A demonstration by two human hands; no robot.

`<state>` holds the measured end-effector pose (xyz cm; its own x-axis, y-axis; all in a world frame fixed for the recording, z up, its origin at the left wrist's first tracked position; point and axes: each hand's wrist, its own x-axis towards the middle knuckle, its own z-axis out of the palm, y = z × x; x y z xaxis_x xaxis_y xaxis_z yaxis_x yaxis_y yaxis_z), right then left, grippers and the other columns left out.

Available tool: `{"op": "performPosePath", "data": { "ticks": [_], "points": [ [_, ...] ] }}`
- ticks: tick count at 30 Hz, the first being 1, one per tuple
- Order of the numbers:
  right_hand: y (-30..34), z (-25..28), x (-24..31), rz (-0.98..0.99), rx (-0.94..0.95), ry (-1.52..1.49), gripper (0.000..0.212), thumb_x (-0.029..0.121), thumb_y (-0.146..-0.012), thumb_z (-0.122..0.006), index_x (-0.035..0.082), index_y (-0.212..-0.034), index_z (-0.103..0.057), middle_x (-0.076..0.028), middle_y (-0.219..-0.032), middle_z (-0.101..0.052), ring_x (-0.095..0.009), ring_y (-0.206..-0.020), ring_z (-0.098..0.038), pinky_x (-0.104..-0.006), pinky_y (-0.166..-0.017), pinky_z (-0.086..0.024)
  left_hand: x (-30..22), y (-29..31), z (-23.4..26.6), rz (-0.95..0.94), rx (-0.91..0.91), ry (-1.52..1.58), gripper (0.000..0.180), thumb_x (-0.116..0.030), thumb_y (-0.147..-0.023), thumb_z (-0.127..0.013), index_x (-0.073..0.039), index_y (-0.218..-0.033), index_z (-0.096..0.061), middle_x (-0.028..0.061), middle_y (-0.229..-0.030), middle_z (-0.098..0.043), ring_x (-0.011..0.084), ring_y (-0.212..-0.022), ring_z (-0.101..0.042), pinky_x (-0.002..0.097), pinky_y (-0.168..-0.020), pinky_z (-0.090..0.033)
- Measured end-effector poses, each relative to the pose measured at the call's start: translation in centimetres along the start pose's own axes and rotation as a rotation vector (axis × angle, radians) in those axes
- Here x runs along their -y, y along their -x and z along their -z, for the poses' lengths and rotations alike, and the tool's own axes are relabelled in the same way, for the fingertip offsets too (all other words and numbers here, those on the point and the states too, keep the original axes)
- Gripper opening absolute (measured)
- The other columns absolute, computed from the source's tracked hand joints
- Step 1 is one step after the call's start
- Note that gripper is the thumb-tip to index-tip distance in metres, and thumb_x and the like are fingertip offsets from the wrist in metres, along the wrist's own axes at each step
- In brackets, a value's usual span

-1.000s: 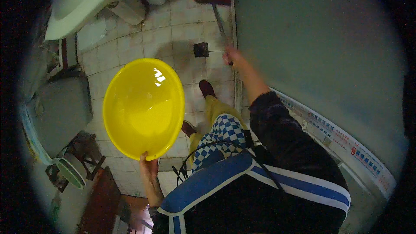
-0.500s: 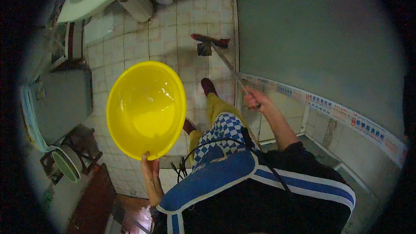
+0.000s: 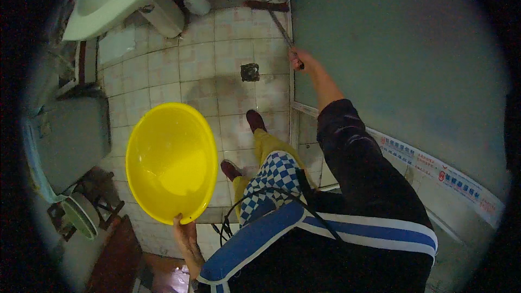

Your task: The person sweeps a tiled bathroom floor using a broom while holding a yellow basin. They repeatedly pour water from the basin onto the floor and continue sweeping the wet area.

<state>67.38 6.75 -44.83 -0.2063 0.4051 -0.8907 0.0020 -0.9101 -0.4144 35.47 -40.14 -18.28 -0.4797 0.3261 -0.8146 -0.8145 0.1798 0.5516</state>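
Note:
My left hand [image 3: 186, 234] grips the near rim of a large yellow plastic basin [image 3: 173, 157], thumb over the edge. The basin is tilted with its mouth facing up toward me; its inside is shiny and a small pool of liquid cannot be told from glare. In my right hand [image 3: 299, 59], arm stretched forward, is the handle of a broom [image 3: 280, 25]. Its dark reddish head lies on the tiles at the far wall, by the corner of the frosted panel. A dark square floor drain [image 3: 250, 72] sits between my feet and the broom head.
A white washbasin [image 3: 114, 8] on a pedestal [image 3: 164, 19] stands far left, a whitish rounded object [image 3: 196, 3] beside it. The frosted panel [image 3: 391, 49] walls off the right. Along the left are a grey covered box [image 3: 73, 135] and a green-rimmed basin [image 3: 78, 218].
My right hand has pushed forward, carrying the broom head from the drain to the far wall and uncovering the drain. The yellow basin has shifted slightly nearer and left in view.

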Motion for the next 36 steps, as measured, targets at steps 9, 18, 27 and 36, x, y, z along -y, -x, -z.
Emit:
{"op": "performPosePath", "data": {
  "ticks": [9,18,27,36],
  "points": [
    [13.2,1.1,1.7,-0.339,0.526,-0.857,0.024,0.023,-0.084,-0.043,0.001,-0.093,-0.047,-0.001,-0.055,-0.043,-0.007,-0.036,-0.034,-0.0188,-0.031,-0.026,-1.2,0.8,-1.7,-0.058,-0.006,0.004,0.055,-0.01,-0.065,-0.06,-0.004,-0.116,-0.038,0.0102,-0.112,-0.045,0.0253,-0.104,-0.045,0.0407,-0.086,-0.04],
    [6.0,-1.0,-4.9,0.053,0.0,-0.161,0.024,0.027,-0.085,-0.043,0.003,-0.086,-0.046,-0.002,-0.053,-0.045,-0.009,-0.036,-0.037,-0.0245,-0.031,-0.031,-1.3,-0.2,-1.1,-0.01,0.072,-0.004,0.059,-0.011,-0.065,-0.061,-0.006,-0.118,-0.035,0.0106,-0.117,-0.042,0.0272,-0.107,-0.042,0.0437,-0.091,-0.035],
    [22.8,-3.3,-9.8,-0.259,0.258,-0.52,0.026,0.032,-0.084,-0.045,0.006,-0.086,-0.05,0.004,-0.049,-0.035,-0.004,-0.036,-0.031,-0.0177,-0.029,-0.024,-1.0,-0.9,0.4,-0.006,0.104,0.039,0.054,-0.01,-0.066,-0.059,-0.005,-0.116,-0.038,0.0097,-0.114,-0.044,0.0266,-0.106,-0.043,0.0421,-0.089,-0.037],
    [9.5,-2.9,-8.6,-0.025,0.079,0.164,0.03,0.032,-0.085,-0.039,0.005,-0.078,-0.05,-0.001,-0.052,-0.046,-0.011,-0.036,-0.036,-0.0255,-0.039,-0.034,-1.5,-0.6,-0.3,0.034,0.032,0.034,0.053,-0.007,-0.066,-0.059,-0.005,-0.116,-0.039,0.0087,-0.115,-0.045,0.0253,-0.105,-0.045,0.0406,-0.091,-0.036]
  ]
}}
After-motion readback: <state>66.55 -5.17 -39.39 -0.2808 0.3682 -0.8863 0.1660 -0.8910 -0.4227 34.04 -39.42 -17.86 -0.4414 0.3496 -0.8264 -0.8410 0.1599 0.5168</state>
